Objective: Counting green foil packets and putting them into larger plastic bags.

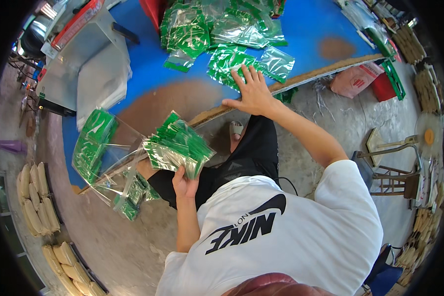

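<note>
Over on the far left, pale filled sacks (37,200) line the concrete floor, and a grey machine (86,59) sits at the left end of the blue table (148,69). Just in from there, a clear plastic bag (101,148) already loaded with green packets hangs off the table's near edge. Now the left hand (185,183): it's closed around the bottom of a thick stack of green-and-clear packets (177,145), fingers wrapped tight, holding the stack up beside the mouth of that clear bag. Moving right, the right hand (254,91) is stretched out well apart from the left, palm down and fingers spread flat on the loose packets (232,61) at the table's front edge; it presses on them rather than grips. Behind it, a big heap of the same packets (217,24) covers the table top. Further right, a red-and-white bag (355,79) lies under the table, and a stand fan (426,135) sits at the far right.
</note>
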A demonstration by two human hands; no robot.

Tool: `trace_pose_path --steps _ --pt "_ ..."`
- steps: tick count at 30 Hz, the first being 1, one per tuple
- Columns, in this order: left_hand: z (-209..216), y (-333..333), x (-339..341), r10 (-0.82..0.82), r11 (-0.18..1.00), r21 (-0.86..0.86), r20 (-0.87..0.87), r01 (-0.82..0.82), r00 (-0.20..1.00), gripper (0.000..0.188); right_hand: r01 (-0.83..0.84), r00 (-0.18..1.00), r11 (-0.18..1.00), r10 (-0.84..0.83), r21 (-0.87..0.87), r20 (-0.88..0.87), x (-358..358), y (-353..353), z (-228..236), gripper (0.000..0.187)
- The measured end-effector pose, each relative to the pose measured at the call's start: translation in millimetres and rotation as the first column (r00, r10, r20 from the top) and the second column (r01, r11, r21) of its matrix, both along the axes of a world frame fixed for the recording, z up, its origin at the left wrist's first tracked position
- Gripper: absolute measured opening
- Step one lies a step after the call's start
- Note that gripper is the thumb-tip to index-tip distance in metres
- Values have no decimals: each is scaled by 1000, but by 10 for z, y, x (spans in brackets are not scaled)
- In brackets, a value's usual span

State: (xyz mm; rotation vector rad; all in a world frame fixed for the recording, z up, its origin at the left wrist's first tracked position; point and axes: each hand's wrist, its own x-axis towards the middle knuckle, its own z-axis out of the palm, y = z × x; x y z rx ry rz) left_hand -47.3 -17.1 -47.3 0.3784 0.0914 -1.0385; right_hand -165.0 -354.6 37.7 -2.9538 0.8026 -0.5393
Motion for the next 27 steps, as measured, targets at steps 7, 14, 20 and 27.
trace_pose_path --steps 7,14,20,27 --pt "69 55 15 -13 1000 13 44 12 999 59 -187 982 982 187 6 5 167 31 178 109" --pt "-18 202 78 30 999 13 126 -32 992 58 -562 804 809 484 173 346 84 338 111 51" --pt "106 211 13 7 1000 -6 173 -6 985 60 -310 870 598 -134 739 474 998 113 832 54" --pt "133 197 56 1 1000 -21 154 2 988 60 -10 992 1000 10 -3 129 885 -346 -256 91"
